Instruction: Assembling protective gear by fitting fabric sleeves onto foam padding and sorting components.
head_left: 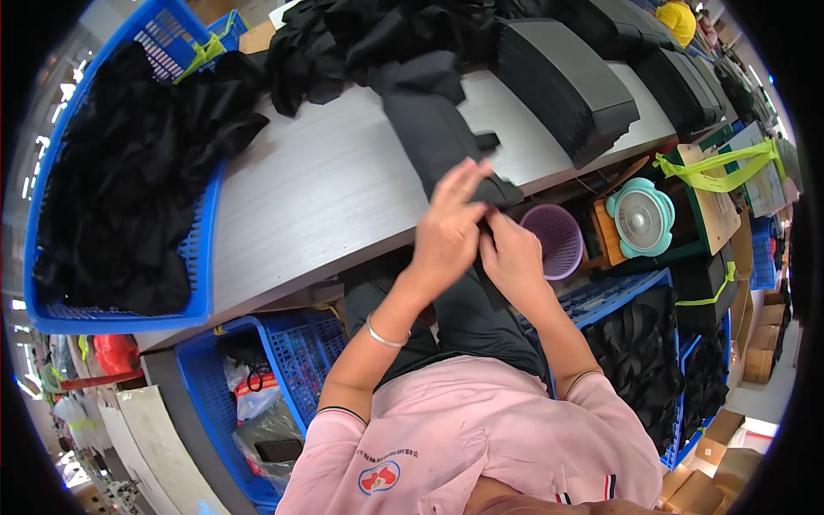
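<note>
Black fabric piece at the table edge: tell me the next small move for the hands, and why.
Probably draw the black fabric piece a little toward the body and flatten its near end. Both the left hand and the right hand pinch that end right at the edge of the grey table, where it looks bunched, while the rest lies stretched across the tabletop toward the black pile.

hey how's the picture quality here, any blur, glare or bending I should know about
Head view: strong fisheye bending, so the grey table edge curves and black corners ring the frame. Light is bright and even, with soft shadows; the upper left edge by the blue basket is washed out. The left hand is slightly motion-blurred at the fingertips; the right hand and dark cloth look sharp.
</note>
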### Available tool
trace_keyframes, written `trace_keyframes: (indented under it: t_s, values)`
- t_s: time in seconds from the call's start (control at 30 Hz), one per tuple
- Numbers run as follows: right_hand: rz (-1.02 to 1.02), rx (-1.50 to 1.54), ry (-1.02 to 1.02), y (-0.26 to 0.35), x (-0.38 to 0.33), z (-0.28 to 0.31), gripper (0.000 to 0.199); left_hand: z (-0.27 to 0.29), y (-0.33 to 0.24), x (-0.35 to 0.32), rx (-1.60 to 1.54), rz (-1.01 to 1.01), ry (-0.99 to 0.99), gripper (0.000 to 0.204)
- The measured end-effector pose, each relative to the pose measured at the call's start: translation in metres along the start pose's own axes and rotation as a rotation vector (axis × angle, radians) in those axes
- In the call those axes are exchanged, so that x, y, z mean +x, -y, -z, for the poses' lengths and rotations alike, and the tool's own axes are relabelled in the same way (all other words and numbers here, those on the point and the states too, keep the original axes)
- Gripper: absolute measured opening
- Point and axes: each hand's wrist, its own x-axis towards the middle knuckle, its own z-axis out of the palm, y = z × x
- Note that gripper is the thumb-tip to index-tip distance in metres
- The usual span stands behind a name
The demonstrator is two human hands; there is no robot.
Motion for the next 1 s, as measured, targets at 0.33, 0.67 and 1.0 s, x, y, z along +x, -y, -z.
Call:
trace_keyframes:
  t_s: [0.33,0.67,1.0]
  values:
    - [-0.527,1.360,-0.115,-0.052,0.024,-0.034,0.045,0.003,-0.046,-0.069,-0.061,0.227,-0.199,0.061]
    - [-0.578,1.462,-0.183,-0.009,0.031,-0.007,0.040,-0.023,-0.038,-0.050,-0.186,0.355,-0.324,0.077]
    - [-0.465,1.803,-0.090,-0.030,0.024,-0.028,0.036,-0.020,-0.050,-0.046,-0.199,0.322,-0.392,0.070]
